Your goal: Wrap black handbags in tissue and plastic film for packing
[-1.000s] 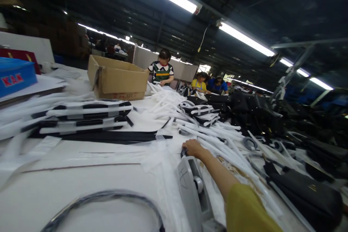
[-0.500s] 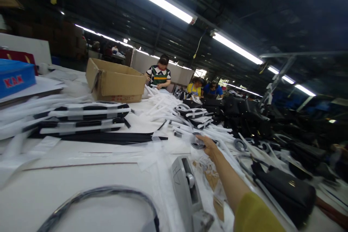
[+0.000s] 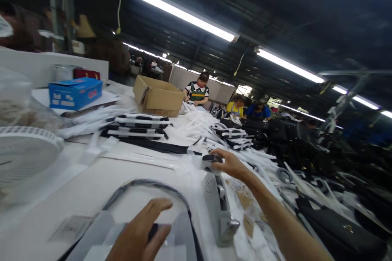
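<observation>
Dark strap loop (image 3: 141,181), bend foremost

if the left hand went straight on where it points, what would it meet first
The left hand would probably meet the dark curved strap first; depth is unclear, so it might pass above it.

Long white tube lights (image 3: 183,13) glared beneath a dark roof (image 3: 294,12); blur softened the round white slatted plastic rim (image 3: 30,131).

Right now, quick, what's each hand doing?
Left hand: open, thumb and fingers apart over a grey wrapped thing; can't tell if touching.
Right hand: closed, holding a small round roll.
</observation>
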Demonstrator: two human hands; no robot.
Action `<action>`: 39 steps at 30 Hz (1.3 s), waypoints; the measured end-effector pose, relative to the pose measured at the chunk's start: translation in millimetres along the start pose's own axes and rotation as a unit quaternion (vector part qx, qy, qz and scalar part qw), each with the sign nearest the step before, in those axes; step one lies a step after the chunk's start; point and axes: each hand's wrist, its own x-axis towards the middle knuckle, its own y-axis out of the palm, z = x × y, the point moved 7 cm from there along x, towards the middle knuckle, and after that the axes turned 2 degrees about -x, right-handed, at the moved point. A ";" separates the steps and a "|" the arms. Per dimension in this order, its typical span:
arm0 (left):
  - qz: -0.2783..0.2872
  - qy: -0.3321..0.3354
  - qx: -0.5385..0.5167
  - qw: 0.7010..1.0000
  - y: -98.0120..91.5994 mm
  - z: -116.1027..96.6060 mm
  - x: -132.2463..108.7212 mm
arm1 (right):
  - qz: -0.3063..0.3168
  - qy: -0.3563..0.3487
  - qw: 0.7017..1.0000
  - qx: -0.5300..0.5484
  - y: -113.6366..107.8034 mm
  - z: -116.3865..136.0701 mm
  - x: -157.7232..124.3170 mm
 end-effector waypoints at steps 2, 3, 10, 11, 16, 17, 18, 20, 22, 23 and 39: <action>0.035 -0.065 -0.078 0.994 6.0 -5.3 32.1 | 0.025 -0.021 0.996 -0.086 14.3 17.8 -8.3; 0.040 -0.090 -0.112 0.989 10.1 -7.8 47.1 | 0.027 -0.019 0.995 -0.092 18.2 23.1 -11.5; 0.029 -0.117 -0.294 0.948 66.1 -22.9 119.2 | 0.072 -0.022 0.993 0.093 27.4 46.4 -22.5; 0.029 -0.109 -0.309 0.945 73.3 -26.4 124.0 | 0.070 -0.031 0.993 0.088 27.8 47.9 -23.4; 0.007 -0.100 -0.341 0.935 82.8 -28.9 126.9 | 0.058 0.019 0.997 -0.050 31.0 21.9 -29.7; 0.001 -0.109 -0.339 0.935 79.0 -24.0 124.4 | 0.053 0.032 0.996 -0.061 29.0 13.8 -31.9; -0.006 -0.120 -0.333 0.935 73.0 -17.2 121.5 | 0.044 0.038 0.996 -0.064 25.7 6.9 -34.4; -0.024 -0.148 -0.311 0.938 54.8 1.3 114.8 | 0.018 0.036 0.997 -0.067 17.1 -3.3 -39.8; -0.044 -0.183 -0.270 0.944 30.9 23.1 107.1 | -0.006 0.033 0.997 -0.067 11.6 -9.3 -44.7; -0.053 -0.201 -0.242 0.948 18.3 34.0 102.6 | -0.012 0.032 0.997 -0.063 12.3 -10.4 -46.5; -0.012 -0.250 0.236 0.939 -115.0 111.6 46.0 | 0.161 -0.022 0.978 -0.127 206.6 46.3 -8.9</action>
